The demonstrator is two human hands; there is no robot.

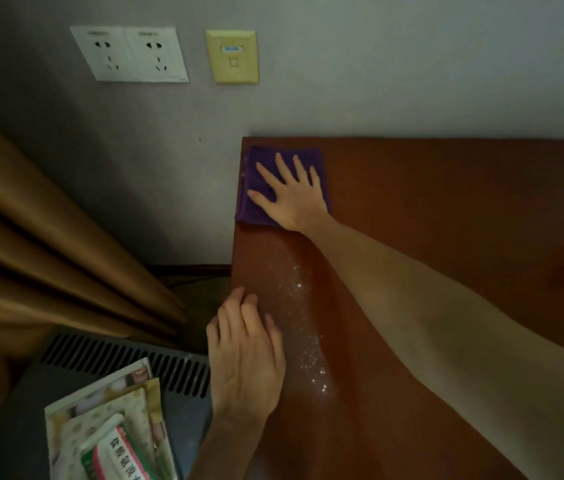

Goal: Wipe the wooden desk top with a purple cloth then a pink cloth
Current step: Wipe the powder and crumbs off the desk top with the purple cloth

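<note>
Evidently wiping, the right hand (pixel 292 195) presses spread fingers on the purple cloth (pixel 259 178) mid-frame, while the left hand (pixel 245 355), fingers together, steadies the counter (pixel 446 209) edge.

Single head-worn wide-angle view, looking steeply down, close over the desk (pixel 446 209) corner, facing the wall (pixel 377 64)

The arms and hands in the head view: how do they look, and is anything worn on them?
Both forearms are bare as far as the frame shows: no sleeve, watch or bracelet. The right hand and the left hand wear no gloves, and no rings are visible. The fingernails look short and unpainted, though the picture is dim.
</note>
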